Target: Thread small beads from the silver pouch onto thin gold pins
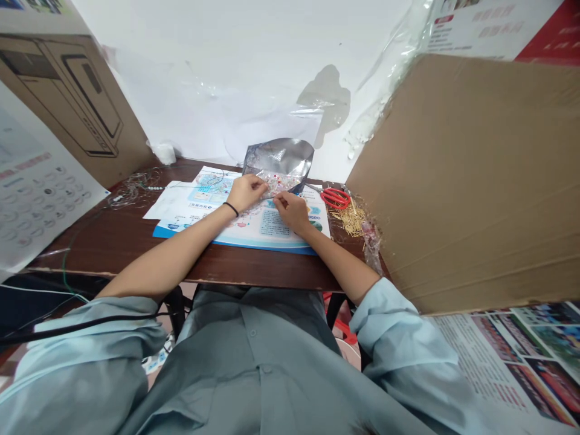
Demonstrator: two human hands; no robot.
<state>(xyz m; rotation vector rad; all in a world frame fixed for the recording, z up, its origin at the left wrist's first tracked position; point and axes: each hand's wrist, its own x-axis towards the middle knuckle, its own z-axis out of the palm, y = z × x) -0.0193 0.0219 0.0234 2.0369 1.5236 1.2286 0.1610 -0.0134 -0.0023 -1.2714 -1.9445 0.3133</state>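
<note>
My left hand (247, 191), with a black band round its wrist, is at the near left edge of an opened silvery bag (290, 156). Its fingers are pinched together beside small clear and coloured beads (281, 181) lying at the bag's mouth. Just to the right, my right hand (292, 211) is closed, thumb against fingertips, over the printed sheets (272, 238). What either pinch holds is too small to make out. A small gap separates the two hands.
Red-handled scissors (335, 198) lie right of the bag, near a heap of thin golden sticks (350, 219) and crumpled clear plastic (371, 244). Tangled clear thread (136, 187) lies at left. Cardboard boxes (480, 181) flank the dark wooden table (272, 266).
</note>
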